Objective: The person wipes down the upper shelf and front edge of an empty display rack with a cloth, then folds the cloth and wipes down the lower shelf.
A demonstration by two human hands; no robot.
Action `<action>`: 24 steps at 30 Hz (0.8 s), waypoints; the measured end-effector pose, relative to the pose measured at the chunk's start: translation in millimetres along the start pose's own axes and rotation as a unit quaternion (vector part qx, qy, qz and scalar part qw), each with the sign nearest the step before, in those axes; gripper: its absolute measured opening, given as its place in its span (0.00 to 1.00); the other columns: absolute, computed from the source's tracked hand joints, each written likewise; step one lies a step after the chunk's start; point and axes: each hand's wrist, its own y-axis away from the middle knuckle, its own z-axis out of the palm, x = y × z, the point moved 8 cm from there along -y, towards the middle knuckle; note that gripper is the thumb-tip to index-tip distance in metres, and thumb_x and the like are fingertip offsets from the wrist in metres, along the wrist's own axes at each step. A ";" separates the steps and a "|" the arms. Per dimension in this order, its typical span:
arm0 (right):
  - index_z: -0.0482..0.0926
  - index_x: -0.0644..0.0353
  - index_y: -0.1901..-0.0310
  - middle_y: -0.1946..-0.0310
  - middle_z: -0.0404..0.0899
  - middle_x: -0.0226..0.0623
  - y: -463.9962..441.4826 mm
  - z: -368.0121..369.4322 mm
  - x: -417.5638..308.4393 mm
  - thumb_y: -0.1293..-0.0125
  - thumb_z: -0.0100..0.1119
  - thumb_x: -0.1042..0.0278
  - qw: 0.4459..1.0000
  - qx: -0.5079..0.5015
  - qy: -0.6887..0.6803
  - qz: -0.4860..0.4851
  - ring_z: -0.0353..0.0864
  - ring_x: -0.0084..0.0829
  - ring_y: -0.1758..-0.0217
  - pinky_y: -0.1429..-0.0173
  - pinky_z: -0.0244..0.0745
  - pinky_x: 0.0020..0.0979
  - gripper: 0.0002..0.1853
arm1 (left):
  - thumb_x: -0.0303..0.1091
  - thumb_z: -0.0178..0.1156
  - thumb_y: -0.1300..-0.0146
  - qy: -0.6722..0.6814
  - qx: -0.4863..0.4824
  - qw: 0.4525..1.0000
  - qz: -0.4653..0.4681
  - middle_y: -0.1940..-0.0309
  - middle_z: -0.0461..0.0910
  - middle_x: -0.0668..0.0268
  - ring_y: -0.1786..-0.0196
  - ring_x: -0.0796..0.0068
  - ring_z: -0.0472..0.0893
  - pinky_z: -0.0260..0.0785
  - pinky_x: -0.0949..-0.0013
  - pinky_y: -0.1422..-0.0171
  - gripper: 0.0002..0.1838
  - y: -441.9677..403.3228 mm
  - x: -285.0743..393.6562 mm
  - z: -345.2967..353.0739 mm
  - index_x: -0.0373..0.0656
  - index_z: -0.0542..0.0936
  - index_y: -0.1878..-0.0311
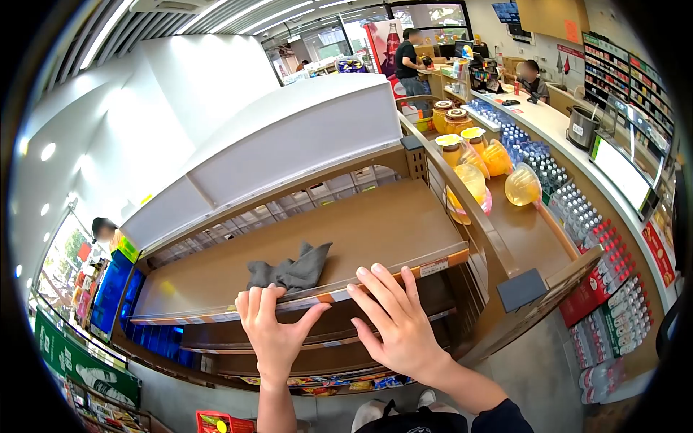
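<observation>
A crumpled dark grey cloth (292,268) lies on the top board of a brown shelf (382,213), close to its front edge. My left hand (273,328) is at that edge just in front of the cloth, thumb held away from the fingers, with nothing visible in it. Farther right, my right hand (395,317) has its fingers spread over the price-label strip (433,268) and is empty. Whether either hand actually touches the edge, I cannot tell.
Lower shelf boards (289,357) hold packaged snacks at the bottom. An end rack (534,224) on the right carries jars and yellow cups (523,185). Bottles (577,206) line the counter (577,133). A red basket (224,422) is on the floor. Other people stand farther off.
</observation>
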 end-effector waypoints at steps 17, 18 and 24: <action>0.77 0.58 0.42 0.33 0.71 0.44 -6.0 2.2 -8.2 0.40 0.70 0.75 0.993 0.065 0.065 0.071 0.66 0.50 0.25 0.20 0.51 0.59 0.24 | 0.52 0.84 0.60 0.081 0.007 0.997 -0.001 0.65 0.73 0.63 0.58 0.58 0.69 0.63 0.57 0.50 0.30 3.9 -17.5 5.4 0.43 0.79 0.62; 0.77 0.58 0.42 0.33 0.71 0.44 -6.9 4.8 -9.0 0.40 0.70 0.75 0.993 0.047 0.076 0.075 0.66 0.50 0.25 0.20 0.51 0.59 0.24 | 0.51 0.84 0.60 0.082 0.005 0.997 -0.002 0.64 0.73 0.63 0.58 0.58 0.69 0.63 0.57 0.50 0.30 4.5 -16.7 4.7 0.43 0.79 0.62; 0.78 0.58 0.42 0.34 0.71 0.46 -5.6 4.0 -7.6 0.41 0.70 0.76 0.992 0.077 0.074 0.073 0.66 0.53 0.26 0.20 0.51 0.58 0.24 | 0.50 0.83 0.58 0.099 0.008 0.995 -0.009 0.65 0.72 0.64 0.58 0.59 0.69 0.62 0.57 0.50 0.28 3.0 -18.3 4.9 0.43 0.79 0.62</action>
